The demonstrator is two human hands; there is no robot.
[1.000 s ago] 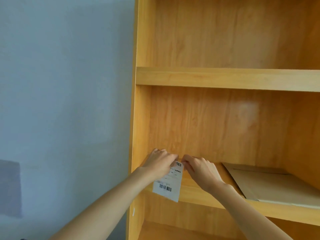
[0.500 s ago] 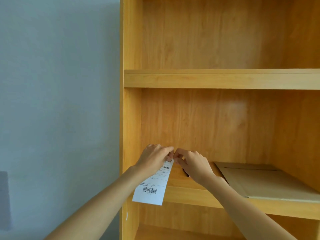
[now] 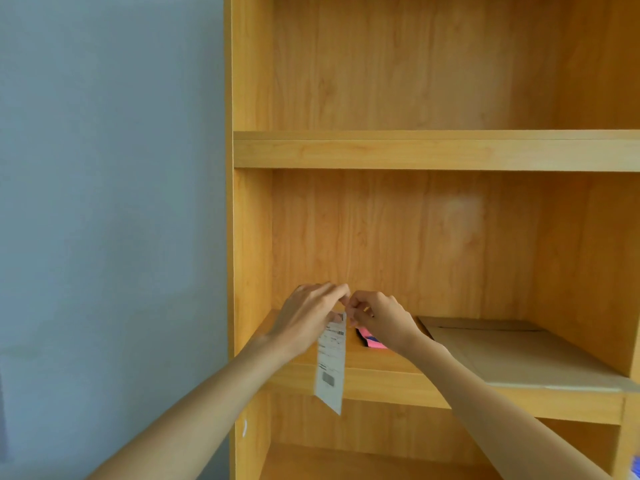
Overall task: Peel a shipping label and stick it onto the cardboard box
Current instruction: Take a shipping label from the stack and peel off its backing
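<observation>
A white shipping label [image 3: 330, 365] with a barcode hangs down in front of the shelf edge, turned nearly edge-on. My left hand [image 3: 308, 318] pinches its top corner. My right hand [image 3: 381, 318] has its fingertips closed on the same top edge, right against the left fingers. A flat brown cardboard box [image 3: 519, 355] lies on the shelf to the right of my right hand, apart from the label.
A wooden bookcase fills the right side; its middle shelf [image 3: 398, 382] carries the box. A small pink and blue object [image 3: 372, 341] lies on the shelf under my right hand. A grey-blue wall [image 3: 110, 220] is to the left.
The label has swung from facing me to nearly edge-on and hangs lower. Both hands stay pinched at its top. The pink object now shows beneath my right hand.
</observation>
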